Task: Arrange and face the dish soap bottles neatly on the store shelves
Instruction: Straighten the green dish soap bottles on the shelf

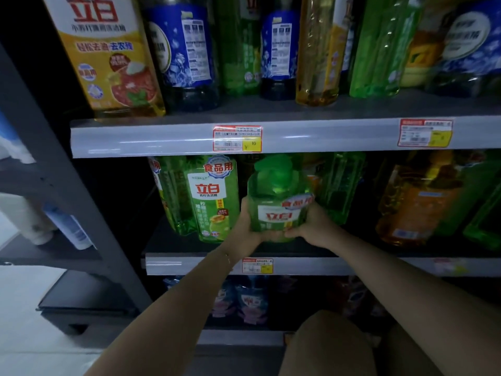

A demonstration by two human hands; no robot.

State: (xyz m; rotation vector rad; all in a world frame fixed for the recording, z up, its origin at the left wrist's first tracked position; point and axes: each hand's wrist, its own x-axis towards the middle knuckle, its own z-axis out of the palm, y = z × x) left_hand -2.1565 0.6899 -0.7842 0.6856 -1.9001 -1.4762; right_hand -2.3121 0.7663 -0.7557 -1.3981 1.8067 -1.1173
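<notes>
Head view: knee (325, 346) lowest in frame; both forearms reach up to the middle shelf (189, 265). Left grip (245, 226) and right grip (311, 226) clasp one green bottle (279, 202) from either side, fingers curled under and across its lower front, tips nearly meeting below the label. The bottle is at the shelf's front, above the price tag (257, 265). Its red-and-white label faces out and its cap tilts toward the camera. Base hidden by fingers: cannot tell whether it rests on the deck. Contents: green liquid, looks near full. Judged step: facing and seating this bottle in the front row. Next move calls for standing it upright, label square to the aisle and front in line with the neighbour (214, 196) just to its left, which stands label-out; then a release that does not rock it. Behind and to the right, a rear bottle (339, 185), green, label not seen. Further right, orange bottles (414, 204), blurred, seemingly leaning. Below, pouches (249, 299), dim. Top shelf (162, 137): yellow bottle (108, 58) label-out. Blue bottles (184, 50) show back labels, so they likely need turning.
</notes>
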